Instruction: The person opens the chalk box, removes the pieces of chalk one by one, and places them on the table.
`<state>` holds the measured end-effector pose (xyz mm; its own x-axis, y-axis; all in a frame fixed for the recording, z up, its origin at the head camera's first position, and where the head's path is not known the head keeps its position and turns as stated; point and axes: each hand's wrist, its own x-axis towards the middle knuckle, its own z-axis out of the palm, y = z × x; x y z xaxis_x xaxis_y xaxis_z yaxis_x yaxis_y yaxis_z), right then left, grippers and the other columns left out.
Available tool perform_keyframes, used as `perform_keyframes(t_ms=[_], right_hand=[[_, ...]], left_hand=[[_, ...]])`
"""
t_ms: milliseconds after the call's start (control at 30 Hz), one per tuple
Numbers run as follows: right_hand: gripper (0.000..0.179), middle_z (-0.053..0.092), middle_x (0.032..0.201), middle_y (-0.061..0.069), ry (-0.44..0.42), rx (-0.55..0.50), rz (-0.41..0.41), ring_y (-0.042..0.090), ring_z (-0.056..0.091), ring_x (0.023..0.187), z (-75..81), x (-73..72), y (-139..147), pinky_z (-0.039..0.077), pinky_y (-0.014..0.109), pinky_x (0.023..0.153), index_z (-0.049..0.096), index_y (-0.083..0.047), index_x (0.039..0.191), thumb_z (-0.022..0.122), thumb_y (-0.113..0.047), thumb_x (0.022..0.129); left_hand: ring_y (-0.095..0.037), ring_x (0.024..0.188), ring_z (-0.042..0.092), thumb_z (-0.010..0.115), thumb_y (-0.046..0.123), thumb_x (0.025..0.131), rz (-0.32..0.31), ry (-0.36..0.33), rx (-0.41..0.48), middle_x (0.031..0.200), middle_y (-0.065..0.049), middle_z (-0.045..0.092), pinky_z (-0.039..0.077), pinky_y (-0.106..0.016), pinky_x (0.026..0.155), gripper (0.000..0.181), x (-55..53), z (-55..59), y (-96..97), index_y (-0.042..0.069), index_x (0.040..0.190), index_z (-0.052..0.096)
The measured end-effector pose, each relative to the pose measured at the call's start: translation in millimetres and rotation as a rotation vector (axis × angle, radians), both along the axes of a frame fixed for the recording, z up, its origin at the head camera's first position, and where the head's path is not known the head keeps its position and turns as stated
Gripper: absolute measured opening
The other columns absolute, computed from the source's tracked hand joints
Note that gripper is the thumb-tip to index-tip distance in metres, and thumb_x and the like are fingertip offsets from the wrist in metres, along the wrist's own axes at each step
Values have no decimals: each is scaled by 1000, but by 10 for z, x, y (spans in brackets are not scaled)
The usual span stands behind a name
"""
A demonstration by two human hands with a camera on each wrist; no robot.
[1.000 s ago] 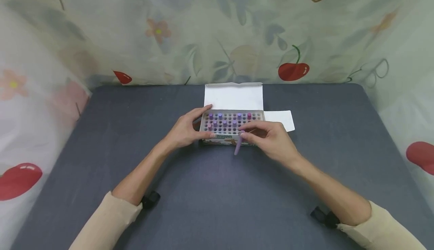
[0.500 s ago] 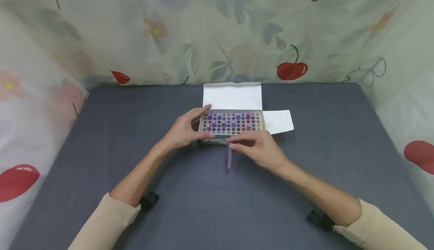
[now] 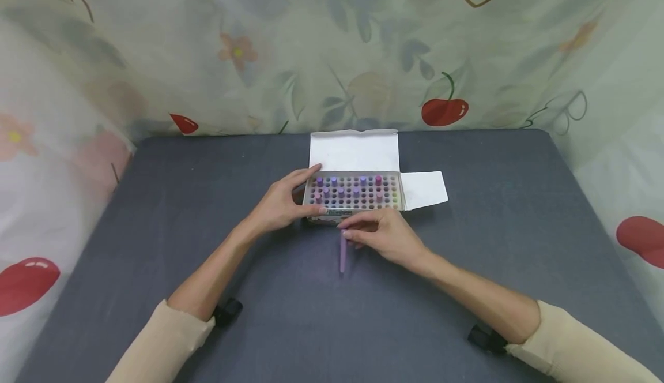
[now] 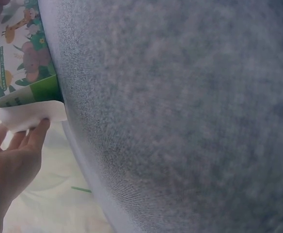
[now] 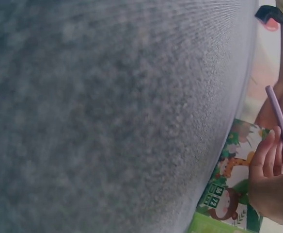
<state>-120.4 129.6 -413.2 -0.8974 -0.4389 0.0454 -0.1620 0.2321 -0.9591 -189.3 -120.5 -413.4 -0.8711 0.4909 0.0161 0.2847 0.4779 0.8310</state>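
Note:
A cardboard box (image 3: 321, 219) with a holed grey tray lies on the table, several purple and pink crayon ends standing up from its holes. My left hand (image 3: 282, 203) grips the box's left end, thumb along the near edge and a finger at the far corner. Just in front of the box, my right hand (image 3: 386, 236) pinches a slim purple crayon (image 3: 343, 254) by its upper end; it hangs nearly upright. In the right wrist view the crayon (image 5: 275, 107) sticks out past the fingertips. The left wrist view shows the box's animal-printed side (image 4: 27, 53) and a white flap (image 4: 30, 114).
The box's white lid (image 3: 354, 151) is folded back toward the curtain, and another white flap (image 3: 425, 190) spreads to its right. A dark grey cloth (image 3: 332, 325) covers the table. Patterned curtains (image 3: 311, 48) stand behind and at both sides.
My right hand has moved left and toward me, bringing the purple crayon from over the box's front edge to before it. The left hand has stayed on the box.

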Motion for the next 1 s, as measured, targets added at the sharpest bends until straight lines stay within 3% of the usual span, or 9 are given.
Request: perform_keyframes(t_ms=[333, 700, 1000], right_hand=[[19, 75, 92, 10, -103, 3, 25, 26, 73, 75, -120, -31, -60, 60, 34, 68, 75, 5, 105, 73, -7, 91], [20, 74, 94, 15, -232, 5, 43, 27, 74, 79, -180, -39, -85, 60, 35, 70, 74, 7, 108, 72, -2, 90], [17, 75, 94, 13, -173, 76, 20, 25, 74, 78, -160, -32, -66, 60, 32, 70, 77, 2, 104, 74, -5, 90]], left_hand=[[-21, 130, 49, 83, 27, 83, -8, 10, 13, 146, -8, 45, 42, -42, 108, 88, -7, 5, 8, 23, 156, 35], [-25, 132, 47, 83, 29, 84, -10, 24, -8, 146, -10, 45, 42, -43, 108, 88, 2, 4, 0, 23, 157, 34], [-25, 132, 48, 82, 29, 84, -6, 25, -2, 146, -10, 45, 43, -45, 107, 88, 5, -27, -4, 22, 157, 33]])
